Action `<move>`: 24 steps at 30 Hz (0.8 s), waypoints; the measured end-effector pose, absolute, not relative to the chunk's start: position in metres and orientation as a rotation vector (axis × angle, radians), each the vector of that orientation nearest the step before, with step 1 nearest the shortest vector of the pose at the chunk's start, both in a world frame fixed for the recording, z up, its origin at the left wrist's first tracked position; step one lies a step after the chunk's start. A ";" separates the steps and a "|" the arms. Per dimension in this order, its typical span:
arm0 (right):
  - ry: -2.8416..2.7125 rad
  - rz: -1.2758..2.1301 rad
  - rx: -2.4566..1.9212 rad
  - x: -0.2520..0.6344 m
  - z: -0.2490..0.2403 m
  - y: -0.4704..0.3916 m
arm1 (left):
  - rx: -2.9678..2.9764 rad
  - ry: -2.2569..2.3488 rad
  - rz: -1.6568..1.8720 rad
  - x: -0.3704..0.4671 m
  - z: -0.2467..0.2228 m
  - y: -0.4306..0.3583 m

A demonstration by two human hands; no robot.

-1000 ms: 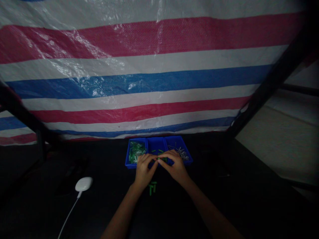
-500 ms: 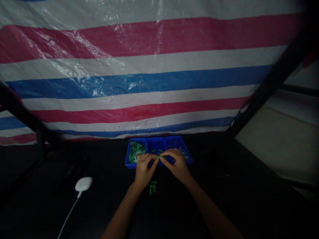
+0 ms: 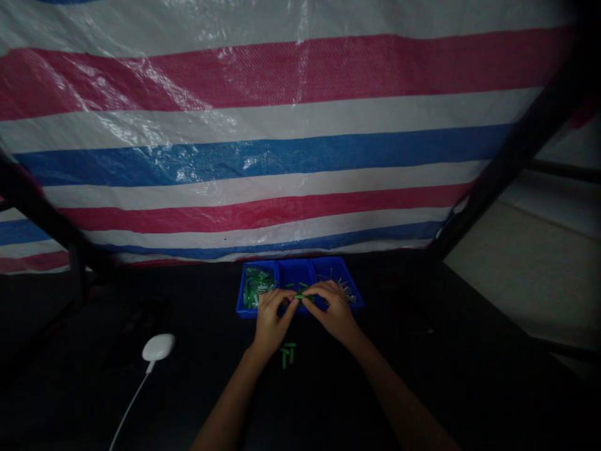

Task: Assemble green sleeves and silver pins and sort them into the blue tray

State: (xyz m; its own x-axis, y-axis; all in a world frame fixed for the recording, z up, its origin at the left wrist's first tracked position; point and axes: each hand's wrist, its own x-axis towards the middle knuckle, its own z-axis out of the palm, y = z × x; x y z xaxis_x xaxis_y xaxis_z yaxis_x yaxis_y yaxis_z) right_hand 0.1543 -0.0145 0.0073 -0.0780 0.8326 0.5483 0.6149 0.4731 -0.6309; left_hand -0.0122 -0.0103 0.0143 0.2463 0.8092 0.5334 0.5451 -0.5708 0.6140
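A small green stick-like piece (image 3: pixel 299 297) is pinched at its two ends between my hands. My left hand (image 3: pixel 272 319) grips the left end with thumb and forefinger; my right hand (image 3: pixel 335 313) grips the right end the same way. Both hands are just over the front edge of a blue divided tray (image 3: pixel 248 314). Its left compartment holds a clear bag of green pieces (image 3: pixel 257 282). A few green pieces lie in the middle compartment, partly hidden by my fingers. Thin metal pins or screws (image 3: pixel 346 290) fill part of the right compartment.
Several loose green pieces (image 3: pixel 287 354) lie on the black table (image 3: pixel 328 401) in front of the tray. To the left is a white rounded device (image 3: pixel 158 346) with a white cable (image 3: pixel 129 404). A striped plastic sheet (image 3: pixel 263 156) hangs behind, between dark frame bars (image 3: pixel 488 188).
Almost nothing differs. Both hands keep the green piece in the same spot above the tray, with at most a slight shift of the fingers.
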 end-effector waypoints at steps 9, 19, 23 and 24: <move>-1.767 0.301 -1.229 0.156 0.006 -0.012 | 2.209 1.262 1.261 -0.014 0.012 -0.008; -1.791 0.074 -1.364 0.159 -0.001 -0.010 | 2.150 1.236 1.306 -0.015 0.009 -0.006; -1.812 0.020 -1.407 0.158 -0.001 -0.011 | 2.114 1.230 1.318 -0.015 0.009 -0.006; -1.812 0.012 -1.415 0.157 -0.001 -0.011 | 2.107 1.228 1.317 -0.015 0.009 -0.006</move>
